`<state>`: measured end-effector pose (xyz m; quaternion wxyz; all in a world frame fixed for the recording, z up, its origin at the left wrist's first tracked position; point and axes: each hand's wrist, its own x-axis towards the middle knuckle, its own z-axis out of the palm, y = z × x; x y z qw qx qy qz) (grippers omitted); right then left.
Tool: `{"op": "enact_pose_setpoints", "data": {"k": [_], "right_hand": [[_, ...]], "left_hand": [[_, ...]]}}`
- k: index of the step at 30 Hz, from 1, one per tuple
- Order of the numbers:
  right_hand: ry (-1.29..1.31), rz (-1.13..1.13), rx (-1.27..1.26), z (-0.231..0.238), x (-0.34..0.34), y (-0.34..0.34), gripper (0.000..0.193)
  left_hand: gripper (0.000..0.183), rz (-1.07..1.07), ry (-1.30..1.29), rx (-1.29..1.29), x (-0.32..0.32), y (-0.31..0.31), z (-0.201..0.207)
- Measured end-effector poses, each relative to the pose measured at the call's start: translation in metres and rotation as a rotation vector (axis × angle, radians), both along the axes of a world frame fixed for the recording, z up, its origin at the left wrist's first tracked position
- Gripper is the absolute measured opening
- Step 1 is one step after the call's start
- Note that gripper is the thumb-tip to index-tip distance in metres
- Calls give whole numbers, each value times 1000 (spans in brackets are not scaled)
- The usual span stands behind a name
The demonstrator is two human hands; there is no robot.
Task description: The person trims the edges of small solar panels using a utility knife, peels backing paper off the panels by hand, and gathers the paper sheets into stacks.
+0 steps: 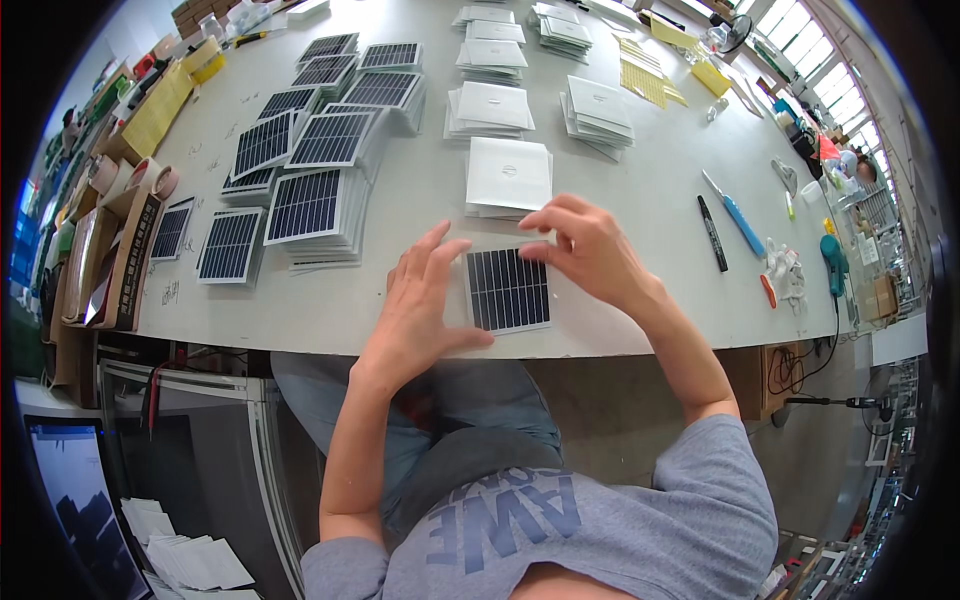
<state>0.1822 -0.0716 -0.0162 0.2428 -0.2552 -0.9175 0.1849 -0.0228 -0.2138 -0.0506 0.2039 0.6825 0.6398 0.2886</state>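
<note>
A small dark solar panel (508,292) with a white border lies face up near the table's front edge, between my hands. My left hand (418,300) is open at its left side, fingers spread, with the thumb tip at the panel's lower left corner. At the panel's upper right corner, my right hand (590,250) has its thumb over the edge and its index finger raised apart from it. Just beyond the panel sits a stack of white-backed squares (508,172). To the left stand stacks of dark solar panels (306,204).
More white stacks (598,108) run toward the far side of the table (400,325). On the right lie a black marker (712,232), a blue-handled knife (738,222) and a glove (786,276). At the left edge, a cardboard box (110,255) holds tape rolls and other items.
</note>
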Motion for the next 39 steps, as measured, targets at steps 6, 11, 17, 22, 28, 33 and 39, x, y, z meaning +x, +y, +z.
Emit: {"op": "enact_pose_setpoints", "data": {"k": [6,11,17,22,28,33,39], "right_hand": [[161,5,2,42,-6,16,8],[247,-82,255,29,-14,34,8],[33,-2,91,-8,-6,-8,12],[-3,180,-263,17,-3,3,9],[-30,89,-153,39,-3,11,10],[-142,19,-294,27,17,7,13],[-9,-48,-221,-1,37,3,13]], "left_hand": [[100,32,-161,99,-1,-1,-2],[93,5,86,-4,0,1,-7],[93,29,-10,92,2,0,-6],[93,21,-80,81,0,-3,-7],[93,-15,71,77,3,0,-7],[103,-47,123,45,2,3,2],[100,-90,-103,-64,-12,23,2]]}}
